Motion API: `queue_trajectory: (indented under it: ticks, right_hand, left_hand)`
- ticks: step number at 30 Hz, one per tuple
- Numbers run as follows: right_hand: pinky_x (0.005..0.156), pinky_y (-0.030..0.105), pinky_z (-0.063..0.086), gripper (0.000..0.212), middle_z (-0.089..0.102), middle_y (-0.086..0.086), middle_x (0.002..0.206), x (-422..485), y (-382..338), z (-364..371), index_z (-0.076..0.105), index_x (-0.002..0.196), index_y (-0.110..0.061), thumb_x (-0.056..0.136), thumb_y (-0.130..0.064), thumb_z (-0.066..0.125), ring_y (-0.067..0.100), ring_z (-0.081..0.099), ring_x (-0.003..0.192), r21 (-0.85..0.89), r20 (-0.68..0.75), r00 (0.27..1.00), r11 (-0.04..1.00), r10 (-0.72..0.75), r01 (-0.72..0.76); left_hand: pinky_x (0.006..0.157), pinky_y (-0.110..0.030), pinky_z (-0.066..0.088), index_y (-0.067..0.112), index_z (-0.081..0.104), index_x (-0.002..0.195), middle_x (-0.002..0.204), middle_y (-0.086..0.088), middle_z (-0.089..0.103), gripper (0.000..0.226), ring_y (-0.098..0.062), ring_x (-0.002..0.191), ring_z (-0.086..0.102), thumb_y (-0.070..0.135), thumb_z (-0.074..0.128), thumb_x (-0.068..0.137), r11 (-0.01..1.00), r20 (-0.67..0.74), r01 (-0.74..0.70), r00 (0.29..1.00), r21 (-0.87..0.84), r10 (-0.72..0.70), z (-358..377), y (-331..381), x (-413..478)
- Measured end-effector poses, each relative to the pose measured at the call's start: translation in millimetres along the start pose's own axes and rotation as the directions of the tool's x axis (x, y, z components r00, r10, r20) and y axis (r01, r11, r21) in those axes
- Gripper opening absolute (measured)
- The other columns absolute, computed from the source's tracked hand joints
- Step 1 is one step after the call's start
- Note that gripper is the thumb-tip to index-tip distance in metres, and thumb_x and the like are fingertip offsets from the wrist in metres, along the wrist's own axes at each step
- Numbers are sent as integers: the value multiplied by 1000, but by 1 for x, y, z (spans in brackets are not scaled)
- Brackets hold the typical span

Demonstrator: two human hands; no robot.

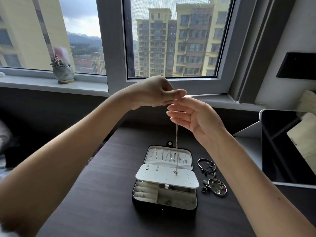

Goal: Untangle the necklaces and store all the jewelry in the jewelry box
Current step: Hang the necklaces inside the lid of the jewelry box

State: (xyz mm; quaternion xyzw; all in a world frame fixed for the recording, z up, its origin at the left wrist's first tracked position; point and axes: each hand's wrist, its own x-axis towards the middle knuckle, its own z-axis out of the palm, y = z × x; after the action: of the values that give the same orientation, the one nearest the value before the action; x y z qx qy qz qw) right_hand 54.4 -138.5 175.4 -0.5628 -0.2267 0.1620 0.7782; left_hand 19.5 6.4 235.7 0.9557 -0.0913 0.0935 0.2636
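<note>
A thin gold necklace point(177, 142) hangs straight down from my raised hands, its pendant dangling just over the white earring panel of the open black jewelry box point(135, 199). My left hand point(153, 92) pinches the chain's top end between thumb and fingers. My right hand point(193, 115) is next to it, palm up, fingers spread, the chain passing by its fingertips. Several necklaces hang in the box lid point(191, 157). On the table right of the box lie a silver charm bracelet point(205, 164), a second bracelet point(218, 187) and a black clover charm point(204, 189).
The box sits on a dark wooden table point(102, 194). A tablet on a white stand point(287, 147) stands at the right. A small potted plant point(63, 72) sits on the window sill behind.
</note>
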Motion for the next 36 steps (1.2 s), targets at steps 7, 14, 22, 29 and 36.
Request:
queue_trajectory:
  ticks: [7,14,22,29,36]
  right_hand:
    - [72,29,42,24,63,1,73,2,3,-6,55,59,-15,81,-24,52,16,55,68,303,137,963,916,230,-262]
    - [65,29,48,35,51,-2,60,-1,23,-34,51,58,-19,56,-30,84,14,50,55,205,318,928,942,191,-264]
    - [62,25,47,6,50,-3,56,-11,42,-68,62,74,-13,72,-8,66,8,48,50,-92,24,970,967,240,-237]
    - [65,23,45,7,63,3,70,-12,53,-65,71,79,-10,84,-9,67,11,54,64,-564,-272,961,801,50,-201]
    - [77,32,52,10,67,11,83,-2,55,-70,64,81,-6,89,-8,59,21,62,82,-147,-327,911,938,253,-314]
  left_hand:
    - [50,-22,33,12,46,59,50,2,39,49,-11,47,34,48,50,91,987,21,13,1000,-159,-10,6,-7,-2]
    - [47,-18,31,16,42,59,46,9,37,43,-7,43,31,44,49,91,875,-23,110,990,-471,-137,-11,-20,1]
    - [40,-16,30,16,43,60,43,6,37,42,-7,41,31,38,49,95,484,-144,36,933,-874,-329,-19,-51,6]
    - [45,-17,32,14,46,61,44,4,41,41,-7,42,34,36,49,95,452,-100,67,937,-890,-335,2,-63,0]
    - [43,-16,34,13,46,62,44,3,43,40,-7,40,36,35,48,96,378,-83,51,941,-924,-329,10,-74,-6]
